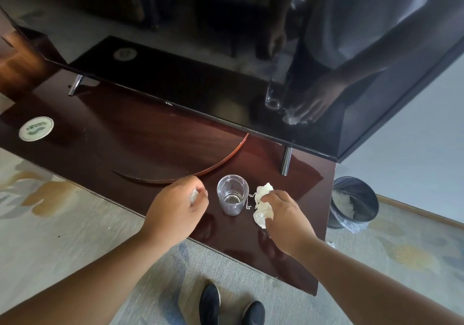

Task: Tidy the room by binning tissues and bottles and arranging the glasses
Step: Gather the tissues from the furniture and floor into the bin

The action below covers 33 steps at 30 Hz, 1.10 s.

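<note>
The left hand (175,205) is curled closed around a small wad of tissue (193,196), of which only a white scrap shows between thumb and fingers; the right hand (283,214) lies with fingers bent over a larger crumpled tissue (261,202) on the worktop (125,143), pressing or pinching it, though whether it has it firmly gripped I cannot tell; between the two hands, close to each but touching neither, stands an empty clear glass (232,195), upright; a thin pale thread or shred lies just beside the glass on the tissue side; behind them a round wooden board (175,148) rests on the dark polished worktop beneath a television (226,48), and a round coaster (36,128) sits well apart towards the far left; on the carpet off the right end of the worktop stands a bin (354,201) with a plastic liner, white paper already inside it; the step in hand appears to be gathering tissues for binning; the next move likely calls for closing the right hand fully on its tissue, lifting both wads clear without knocking the glass, and carrying them rightward to drop into the bin; the glass remains to be arranged.
</note>
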### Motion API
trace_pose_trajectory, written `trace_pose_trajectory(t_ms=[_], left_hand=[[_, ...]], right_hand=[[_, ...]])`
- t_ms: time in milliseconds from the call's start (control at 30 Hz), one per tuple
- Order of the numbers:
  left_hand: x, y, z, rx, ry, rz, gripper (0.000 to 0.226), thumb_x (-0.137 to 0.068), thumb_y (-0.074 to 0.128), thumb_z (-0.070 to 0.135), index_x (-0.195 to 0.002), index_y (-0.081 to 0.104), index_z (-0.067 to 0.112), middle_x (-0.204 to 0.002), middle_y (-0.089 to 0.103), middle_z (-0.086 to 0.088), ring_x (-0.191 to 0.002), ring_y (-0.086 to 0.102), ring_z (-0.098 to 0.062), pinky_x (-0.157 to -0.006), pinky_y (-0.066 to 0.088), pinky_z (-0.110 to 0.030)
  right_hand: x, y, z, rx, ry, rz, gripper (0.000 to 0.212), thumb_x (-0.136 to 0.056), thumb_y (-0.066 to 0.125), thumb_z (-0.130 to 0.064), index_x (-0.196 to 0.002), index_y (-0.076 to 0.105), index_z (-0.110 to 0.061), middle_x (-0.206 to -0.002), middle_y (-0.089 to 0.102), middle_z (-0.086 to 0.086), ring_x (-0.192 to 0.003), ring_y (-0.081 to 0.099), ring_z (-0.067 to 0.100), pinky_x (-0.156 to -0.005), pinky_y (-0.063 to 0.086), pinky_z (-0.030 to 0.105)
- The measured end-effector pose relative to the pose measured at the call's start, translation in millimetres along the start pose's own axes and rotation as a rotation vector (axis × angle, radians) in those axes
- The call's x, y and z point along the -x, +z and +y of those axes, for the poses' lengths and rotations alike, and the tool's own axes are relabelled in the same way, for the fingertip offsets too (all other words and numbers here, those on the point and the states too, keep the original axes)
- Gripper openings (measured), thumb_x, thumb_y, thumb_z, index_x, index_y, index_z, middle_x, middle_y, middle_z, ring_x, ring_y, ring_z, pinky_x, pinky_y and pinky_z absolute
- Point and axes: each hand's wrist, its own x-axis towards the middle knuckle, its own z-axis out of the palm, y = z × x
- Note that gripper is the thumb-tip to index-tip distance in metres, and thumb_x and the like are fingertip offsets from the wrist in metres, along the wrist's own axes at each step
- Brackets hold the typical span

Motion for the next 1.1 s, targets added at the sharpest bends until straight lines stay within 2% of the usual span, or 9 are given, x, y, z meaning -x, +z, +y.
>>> trace_pose_trajectory(t_ms=[133, 233, 433, 567, 700, 800, 933, 1000, 1100], left_hand=[[0, 2, -4, -0.006, -0.016, -0.018, 0.01, -0.087, 0.057, 0.019, -0.078, 0.061, 0.019, -0.067, 0.057, 0.009, -0.056, 0.049, -0.005, -0.054, 0.029, -0.016], [-1, 3, -7, -0.01, -0.016, -0.024, 0.01, -0.087, 0.057, 0.019, -0.077, 0.06, 0.019, -0.066, 0.057, 0.01, -0.056, 0.049, -0.005, -0.053, 0.028, -0.013], [-2, 5, -9, -0.011, -0.025, -0.031, 0.011, -0.087, 0.058, 0.019, -0.076, 0.06, 0.02, -0.068, 0.059, 0.01, -0.065, 0.055, -0.008, -0.055, 0.033, -0.013], [-2, 7, -9, -0.021, -0.03, -0.041, 0.011, -0.087, 0.058, 0.02, -0.077, 0.06, 0.02, -0.066, 0.058, 0.01, -0.061, 0.054, -0.008, -0.053, 0.031, -0.013], [-2, 8, -7, -0.016, -0.03, -0.045, 0.01, -0.087, 0.058, 0.021, -0.077, 0.06, 0.02, -0.065, 0.057, 0.011, -0.058, 0.052, -0.007, -0.052, 0.03, -0.013], [0, 8, -6, -0.014, -0.023, -0.046, 0.01, -0.087, 0.058, 0.02, -0.078, 0.061, 0.02, -0.066, 0.058, 0.01, -0.058, 0.052, -0.007, -0.053, 0.032, -0.015], [1, 6, -4, -0.013, -0.015, -0.035, 0.011, -0.087, 0.058, 0.021, -0.077, 0.061, 0.02, -0.066, 0.058, 0.01, -0.06, 0.053, -0.008, -0.053, 0.031, -0.015], [2, 5, -3, -0.012, -0.012, -0.026, 0.011, -0.087, 0.057, 0.02, -0.076, 0.061, 0.02, -0.066, 0.058, 0.01, -0.063, 0.055, -0.008, -0.053, 0.032, -0.015], [3, 3, 2, -0.004, -0.006, -0.018, 0.011, -0.087, 0.057, 0.02, -0.076, 0.061, 0.02, -0.068, 0.06, 0.009, -0.067, 0.056, -0.008, -0.056, 0.038, -0.019]], right_hand=[[-3, 2, -2, 0.025, -0.011, -0.011, 0.057, -0.09, 0.055, -0.012, -0.142, 0.041, -0.03, -0.152, 0.027, -0.012, -0.138, 0.026, 0.015, -0.106, 0.029, 0.022], [-4, 5, -2, 0.06, 0.013, -0.039, 0.06, -0.09, 0.055, -0.014, -0.144, 0.037, -0.032, -0.154, 0.025, -0.011, -0.138, 0.026, 0.019, -0.11, 0.032, 0.032], [-8, 11, 3, 0.206, 0.057, -0.023, 0.057, -0.088, 0.055, -0.017, -0.14, 0.039, -0.034, -0.144, 0.032, -0.01, -0.121, 0.038, 0.023, -0.096, 0.04, 0.037], [-9, 12, 6, 0.188, 0.066, -0.009, 0.045, -0.086, 0.052, -0.012, -0.127, 0.048, -0.03, -0.129, 0.04, -0.009, -0.107, 0.04, 0.021, -0.083, 0.048, 0.036], [-11, 11, 7, 0.185, 0.087, -0.026, 0.035, -0.084, 0.052, -0.006, -0.114, 0.051, -0.024, -0.114, 0.046, -0.006, -0.096, 0.039, 0.021, -0.074, 0.05, 0.038], [-9, 10, 6, 0.168, 0.11, -0.022, 0.037, -0.082, 0.052, -0.003, -0.113, 0.044, -0.023, -0.112, 0.051, -0.004, -0.094, 0.041, 0.022, -0.074, 0.048, 0.038], [-5, 6, 8, 0.108, 0.113, -0.026, 0.057, -0.082, 0.05, -0.004, -0.134, 0.04, -0.026, -0.123, 0.051, -0.003, -0.107, 0.045, 0.025, -0.08, 0.045, 0.034], [-4, 2, 8, 0.103, 0.115, -0.023, 0.05, -0.084, 0.05, -0.007, -0.13, 0.048, -0.026, -0.118, 0.049, -0.004, -0.106, 0.044, 0.023, -0.077, 0.043, 0.031], [-1, -6, 7, 0.107, 0.117, -0.02, 0.031, -0.085, 0.051, -0.01, -0.113, 0.059, -0.022, -0.104, 0.044, -0.006, -0.101, 0.046, 0.022, -0.072, 0.038, 0.028]])
